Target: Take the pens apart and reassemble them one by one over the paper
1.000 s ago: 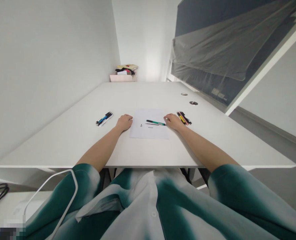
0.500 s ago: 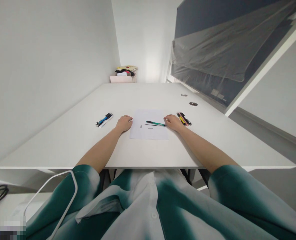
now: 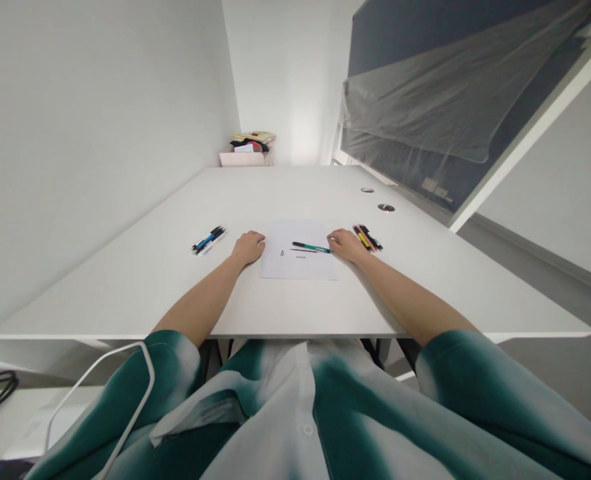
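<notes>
Logging what I see: left hand (image 3: 248,248) open and empty beside the paper sheet (image 3: 275,263); right hand (image 3: 346,245) open, touching the green pen (image 3: 311,247) lying on it.

Sheet of paper (image 3: 298,263) mid desk (image 3: 125,293), pen (image 3: 311,247) on it, pen group (image 3: 208,241) left, second pen group (image 3: 367,237) right, box (image 3: 244,159) behind far edge.

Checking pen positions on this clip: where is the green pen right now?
In the head view, the green pen lies on the right part of the sheet of paper, its far end reaching the right hand.
</notes>
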Demonstrator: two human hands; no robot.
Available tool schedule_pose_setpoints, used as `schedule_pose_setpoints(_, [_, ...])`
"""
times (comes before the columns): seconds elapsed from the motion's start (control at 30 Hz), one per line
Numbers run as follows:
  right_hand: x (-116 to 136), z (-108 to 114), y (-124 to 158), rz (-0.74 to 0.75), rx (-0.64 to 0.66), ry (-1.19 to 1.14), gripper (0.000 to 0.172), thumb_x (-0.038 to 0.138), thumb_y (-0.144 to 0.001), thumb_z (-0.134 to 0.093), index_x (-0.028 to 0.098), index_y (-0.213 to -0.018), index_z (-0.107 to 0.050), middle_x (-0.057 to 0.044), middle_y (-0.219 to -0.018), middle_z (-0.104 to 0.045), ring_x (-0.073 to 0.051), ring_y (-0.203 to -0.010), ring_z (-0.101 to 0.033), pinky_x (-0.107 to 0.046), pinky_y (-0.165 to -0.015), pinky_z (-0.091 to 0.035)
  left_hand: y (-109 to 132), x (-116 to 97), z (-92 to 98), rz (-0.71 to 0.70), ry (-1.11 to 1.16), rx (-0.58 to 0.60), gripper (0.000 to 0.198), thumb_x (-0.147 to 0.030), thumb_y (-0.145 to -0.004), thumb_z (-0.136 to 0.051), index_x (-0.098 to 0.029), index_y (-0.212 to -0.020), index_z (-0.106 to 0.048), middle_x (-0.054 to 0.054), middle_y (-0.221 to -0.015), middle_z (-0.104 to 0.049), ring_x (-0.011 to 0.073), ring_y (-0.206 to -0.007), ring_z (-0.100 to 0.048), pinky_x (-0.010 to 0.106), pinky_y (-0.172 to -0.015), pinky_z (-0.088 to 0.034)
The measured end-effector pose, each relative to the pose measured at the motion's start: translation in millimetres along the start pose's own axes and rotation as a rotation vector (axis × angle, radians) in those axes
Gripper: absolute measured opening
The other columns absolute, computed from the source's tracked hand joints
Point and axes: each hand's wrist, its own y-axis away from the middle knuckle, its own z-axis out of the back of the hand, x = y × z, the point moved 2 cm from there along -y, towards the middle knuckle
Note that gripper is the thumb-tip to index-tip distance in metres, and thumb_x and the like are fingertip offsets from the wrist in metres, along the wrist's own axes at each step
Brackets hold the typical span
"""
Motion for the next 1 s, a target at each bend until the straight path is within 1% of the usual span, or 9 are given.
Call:
schedule_pose_setpoints(0.17, [-0.9,1.3,0.3,-0.025,-0.044,-0.046,0.033,0.02,-0.091,-0.047,0.014,-0.111,-0.072,-0.013,-0.12,-0.068,-0.023,-0.114,-0.06,-0.031,-0.1,-0.041,5.4,-11.0,4.6,-0.017,0.01,-0.023,0.039,-0.029,-0.091,-0.045,-0.019,-0.124,-0.064,0.01,-0.132,-0.06,0.0276,-0.119,-0.056,0.042,-0.105,-0.044])
schedule_pose_setpoints(0.27, [1.0,3.4,1.4,-0.051,-0.084,-0.067,0.033,0.02,-0.09,-0.047,0.014,-0.112,-0.072,-0.013,-0.119,-0.068,-0.024,-0.112,-0.06,-0.032,-0.099,-0.042,9.1,-25.1,5.4,-0.077,0.047,-0.081,0.036,-0.027,-0.091,-0.046,-0.018,-0.121,-0.065,0.01,-0.13,-0.062,0.0269,-0.119,-0.055,0.042,-0.106,-0.042])
schedule_pose_setpoints(0.33, [6.3,5.1,2.2,-0.035,-0.112,-0.078,0.032,0.02,-0.089,-0.048,0.015,-0.11,-0.072,-0.012,-0.117,-0.068,-0.024,-0.11,-0.059,-0.033,-0.099,-0.042,12.2,-37.4,5.2,-0.138,0.079,-0.116,0.032,-0.027,-0.09,-0.049,-0.02,-0.117,-0.067,0.008,-0.127,-0.063,0.0258,-0.119,-0.054,0.042,-0.106,-0.041])
schedule_pose_setpoints(0.43, [20.5,5.7,3.1,0.039,-0.135,-0.088,0.027,0.022,-0.088,-0.051,0.016,-0.104,-0.073,-0.012,-0.113,-0.068,-0.025,-0.107,-0.058,-0.035,-0.098,-0.042,17.4,-56.3,4.8,-0.23,0.122,-0.143,0.027,-0.027,-0.09,-0.051,-0.021,-0.109,-0.07,0.007,-0.123,-0.065,0.0247,-0.119,-0.054,0.042,-0.107,-0.041])
schedule_pose_setpoints(0.57, [45.2,0.3,4.3,0.208,-0.125,-0.089,0.021,0.021,-0.087,-0.056,0.017,-0.097,-0.074,-0.011,-0.11,-0.069,-0.024,-0.104,-0.058,-0.036,-0.097,-0.04,22.4,-72.9,2.2,-0.343,0.136,-0.106,0.023,-0.027,-0.089,-0.054,-0.021,-0.099,-0.074,0.007,-0.119,-0.067,0.0244,-0.116,-0.057,0.042,-0.105,-0.042])
schedule_pose_setpoints(0.67, [59.1,-6.1,6.3,0.302,-0.118,-0.065,0.021,0.023,-0.089,-0.057,0.017,-0.097,-0.075,-0.012,-0.115,-0.067,-0.025,-0.107,-0.057,-0.036,-0.097,-0.041,22.8,-76.1,-1.6,-0.418,0.129,-0.086,0.022,-0.028,-0.089,-0.055,-0.023,-0.097,-0.075,0.006,-0.12,-0.068,0.0248,-0.116,-0.058,0.044,-0.105,-0.042])
schedule_pose_setpoints(0.77, [65.1,-11.3,8.4,0.346,-0.111,-0.044,0.021,0.025,-0.09,-0.059,0.019,-0.1,-0.076,-0.012,-0.121,-0.065,-0.026,-0.111,-0.056,-0.038,-0.098,-0.04,21.5,-75.7,-5.2,-0.484,0.119,-0.091,0.021,-0.028,-0.089,-0.056,-0.025,-0.096,-0.076,0.006,-0.121,-0.068,0.0251,-0.115,-0.058,0.046,-0.104,-0.043])
schedule_pose_setpoints(0.87, [65.3,-13.6,8.6,0.353,-0.105,-0.041,0.02,0.025,-0.089,-0.061,0.021,-0.1,-0.077,-0.011,-0.122,-0.065,-0.026,-0.113,-0.056,-0.039,-0.098,-0.041,19.9,-75.4,-7.2,-0.513,0.121,-0.096,0.02,-0.028,-0.088,-0.058,-0.025,-0.093,-0.077,0.006,-0.119,-0.069,0.0249,-0.114,-0.059,0.046,-0.102,-0.043])
schedule_pose_setpoints(1.0, [63.2,-12.5,6.7,0.313,-0.078,-0.049,0.018,0.026,-0.087,-0.063,0.022,-0.096,-0.078,-0.01,-0.12,-0.067,-0.028,-0.113,-0.057,-0.04,-0.097,-0.042,18.2,-75.9,-8.1,-0.498,0.145,-0.084,0.017,-0.029,-0.086,-0.062,-0.025,-0.089,-0.077,0.006,-0.118,-0.07,0.025,-0.112,-0.06,0.045,-0.101,-0.044])
